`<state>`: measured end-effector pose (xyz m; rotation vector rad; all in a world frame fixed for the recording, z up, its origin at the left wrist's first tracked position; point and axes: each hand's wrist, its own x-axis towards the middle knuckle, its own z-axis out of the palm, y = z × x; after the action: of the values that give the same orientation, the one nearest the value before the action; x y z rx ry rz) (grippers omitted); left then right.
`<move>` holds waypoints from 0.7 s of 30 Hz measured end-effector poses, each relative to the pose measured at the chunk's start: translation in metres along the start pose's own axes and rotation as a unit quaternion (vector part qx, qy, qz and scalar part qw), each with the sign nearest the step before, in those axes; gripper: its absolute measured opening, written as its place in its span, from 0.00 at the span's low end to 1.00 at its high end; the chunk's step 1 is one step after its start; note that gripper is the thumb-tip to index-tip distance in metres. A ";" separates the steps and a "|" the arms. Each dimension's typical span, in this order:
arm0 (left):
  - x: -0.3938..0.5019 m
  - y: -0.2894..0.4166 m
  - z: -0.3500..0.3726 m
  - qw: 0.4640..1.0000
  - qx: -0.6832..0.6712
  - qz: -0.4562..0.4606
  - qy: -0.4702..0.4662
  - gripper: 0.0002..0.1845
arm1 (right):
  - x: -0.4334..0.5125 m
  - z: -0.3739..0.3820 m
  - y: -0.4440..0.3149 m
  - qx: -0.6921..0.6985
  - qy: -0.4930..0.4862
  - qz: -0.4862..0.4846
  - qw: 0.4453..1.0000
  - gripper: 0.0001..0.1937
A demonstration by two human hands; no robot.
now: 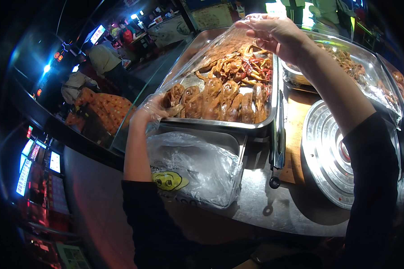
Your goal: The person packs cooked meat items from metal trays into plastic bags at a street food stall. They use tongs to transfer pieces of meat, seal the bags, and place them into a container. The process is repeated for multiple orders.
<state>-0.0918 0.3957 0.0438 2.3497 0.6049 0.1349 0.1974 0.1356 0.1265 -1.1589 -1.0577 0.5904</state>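
Note:
Clear plastic film (210,45) stretches slantwise between my two hands, over a steel tray (252,126) of braised meat. My right hand (272,35) is raised above the tray's far side and pinches the upper end of the film. At the near left corner, my left hand (151,107) grips the lower end, with film wrapped around it and its fingers partly hidden. Beside those fingers, braised duck heads (219,97) line the front of the tray. Behind them lie thin brown pieces (229,67) and red dried chillies (256,67).
A plastic bag with a yellow cartoon print (195,168) covers a smaller steel tray in front. Metal tongs (277,144) hang at the right, near a round steel lid (326,148) on a wooden board (294,134). More food trays (343,64) stand right. A glass panel (151,84) borders the left; people stand beyond.

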 end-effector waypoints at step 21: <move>0.044 0.020 0.027 0.910 0.377 -0.112 0.134 0.20 | -0.004 0.009 -0.006 0.009 0.032 0.018 0.999 0.11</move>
<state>-0.0383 0.3860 0.0337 2.9951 1.2336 0.1343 0.1872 0.1342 0.1310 -1.1750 -0.9773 0.5856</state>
